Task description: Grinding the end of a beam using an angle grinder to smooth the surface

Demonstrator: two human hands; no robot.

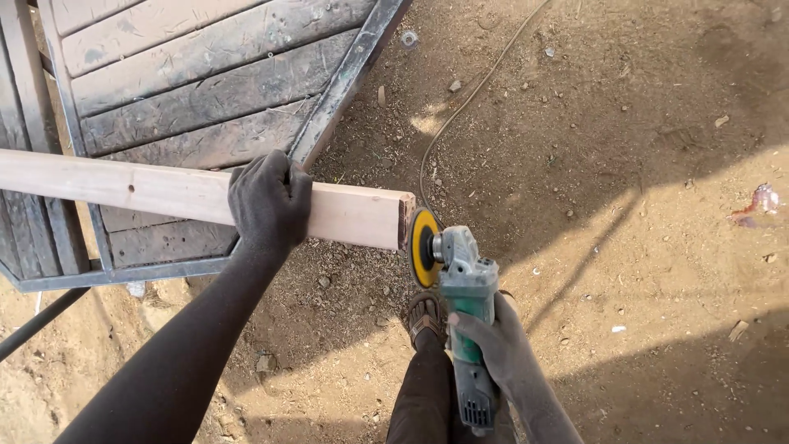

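- The wooden plank [164, 191] is pale, planed and narrow, with a small dark knot on its face and a darkened, rough cut at its right end.
- The left hand [269, 201] is clamped over the plank from above, fingers wrapped over the far edge, a little way in from that end.
- The right hand [491, 339] is closed around the grey-green body of an angle grinder [460, 308], just right of and below the plank's end.
- The grinder's yellow sanding disc [422, 247] stands on edge, touching or just beside the plank's end grain; I cannot tell which.
- The plank rests across a slatted metal-framed panel [205, 90], dusty grey, which lies under and beyond it.
- A sandalled foot [424, 316] stands on the dirt ground [641, 247] below the plank's end, beside the grinder.
- A thin power cable [468, 99] curves over the ground beyond the plank's end.
- The plank's long axis runs left to right, tilting slightly down toward the right; the free end points at the disc.
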